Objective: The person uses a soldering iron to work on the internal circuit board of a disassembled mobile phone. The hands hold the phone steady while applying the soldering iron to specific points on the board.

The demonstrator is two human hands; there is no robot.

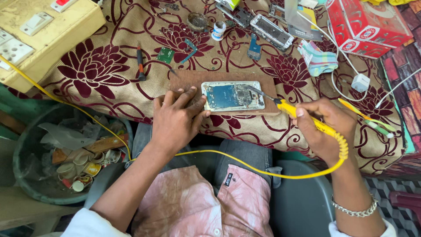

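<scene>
— What are the two hands doing?

— The right hand (326,127) is closed around a yellow soldering iron (307,118), fingers wrapped on the handle, wrist bent inward over the bench's near edge. The iron's dark tip reaches left onto the opened phone (232,95). The left hand (175,118) lies flat and open, palm down, fingertips pressing the phone's left end; it grips nothing.

— And where's the phone?

— On a small brown board (184,81) near the middle of the bench's near edge, its back off and the blue circuit board showing.

— The iron's cable?

— A yellow cord (245,164) coils at the right wrist, crosses the lap and runs up left towards a cream switch box (44,35) at the far left corner.

— What covers the bench?

— A tan cloth with maroon flowers (94,66). Farther back lie a red-handled tool (140,63), a small green board (165,55) and another phone frame (272,30). A red carton (368,24) sits at the far right corner, a white charger (360,82) below it.

— Beyond the bench?

— A dark bin of scraps (66,153) stands left, beside the knee.
</scene>
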